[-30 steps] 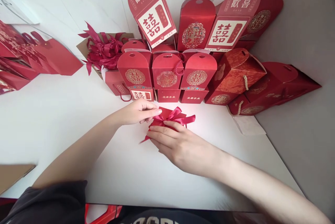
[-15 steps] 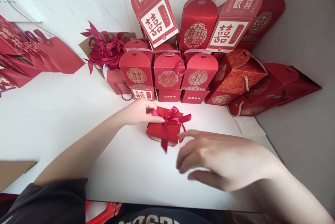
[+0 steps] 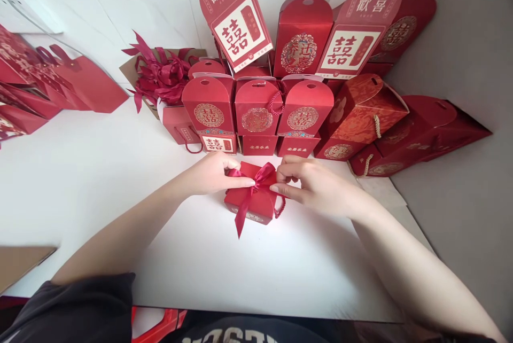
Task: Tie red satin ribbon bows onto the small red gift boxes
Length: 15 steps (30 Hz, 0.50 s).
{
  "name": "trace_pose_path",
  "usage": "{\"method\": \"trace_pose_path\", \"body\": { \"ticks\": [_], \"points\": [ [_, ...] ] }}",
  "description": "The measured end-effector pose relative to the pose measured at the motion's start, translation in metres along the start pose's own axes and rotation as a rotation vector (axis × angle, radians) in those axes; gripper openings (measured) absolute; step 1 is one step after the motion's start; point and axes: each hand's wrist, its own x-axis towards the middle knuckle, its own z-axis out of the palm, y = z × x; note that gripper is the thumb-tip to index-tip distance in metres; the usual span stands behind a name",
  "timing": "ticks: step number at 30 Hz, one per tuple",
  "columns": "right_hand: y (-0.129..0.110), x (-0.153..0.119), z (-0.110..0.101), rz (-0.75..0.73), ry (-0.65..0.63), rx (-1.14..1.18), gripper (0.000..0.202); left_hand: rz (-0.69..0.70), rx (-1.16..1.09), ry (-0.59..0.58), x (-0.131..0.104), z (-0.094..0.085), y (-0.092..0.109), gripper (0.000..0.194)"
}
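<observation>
A small red box with a twisted red cord handle at its right side rests on the white table. On its top lies a dark pink ribbon bow, one tail hanging over the front face. My left hand pinches the bow's left part between thumb and fingers. At the box's right edge, my right hand has its thumb and bent fingers closed on the ribbon's right part, which they mostly cover.
Behind the box, several red gift boxes stand stacked against the tiled wall. A bag holds pink ribbons at the back left. Red bags lie far left, and brown cardboard sits at the left edge.
My right hand has moved up and left from in front of the box and closed on the ribbon. The hanging tail has swung left. My left hand keeps its pinch.
</observation>
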Motion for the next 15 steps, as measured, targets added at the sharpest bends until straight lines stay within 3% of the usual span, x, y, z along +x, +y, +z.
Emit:
{"method": "trace_pose_path", "body": {
  "ticks": [6, 12, 15],
  "points": [
    [0.007, -0.001, -0.004, 0.213, -0.276, 0.328, 0.043, -0.077, -0.010, 0.015, -0.001, 0.003, 0.001, 0.055],
    [0.043, 0.013, -0.004, 0.117, -0.585, 0.595, 0.035, -0.143, -0.148, -0.089, 0.004, -0.003, -0.009, 0.054],
    [0.062, 0.020, 0.003, 0.087, -0.681, 0.655, 0.033, -0.174, -0.248, -0.140, 0.006, -0.009, -0.016, 0.051]
  ]
}}
